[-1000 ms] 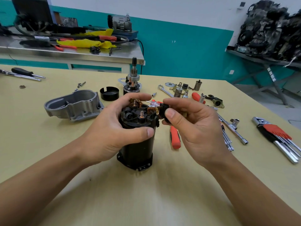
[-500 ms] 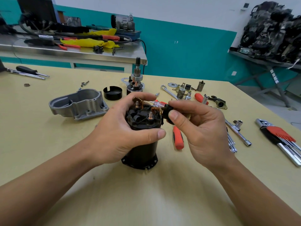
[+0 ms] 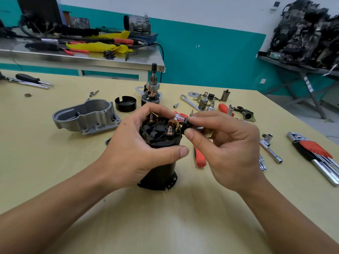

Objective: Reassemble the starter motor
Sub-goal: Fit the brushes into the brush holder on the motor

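Looking at an auto repair workshop, judging by hex keys [image 3: 315, 154] and a spanner [image 3: 190, 102] on the tabletop [image 3: 55, 162], an engine [image 3: 308, 33] on a steel rack [image 3: 293, 67].

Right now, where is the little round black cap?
In the head view, the black cap sits on the table, left of centre, between the grey metal housing and the upright shaft assembly.

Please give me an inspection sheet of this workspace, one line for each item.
Surface: yellow table, parts spread over its far half.
Job's things: black motor body upright; aluminium housing, black cap and shaft assembly behind it.
Clutter: hex keys, wrench, red-handled tool, screwdriver.
Hands: left hand grips the motor body; right hand pinches a small black part at its top.
Cables: black cable hangs off the steel bench.
Surroundings: steel bench with tools; engine on stand.
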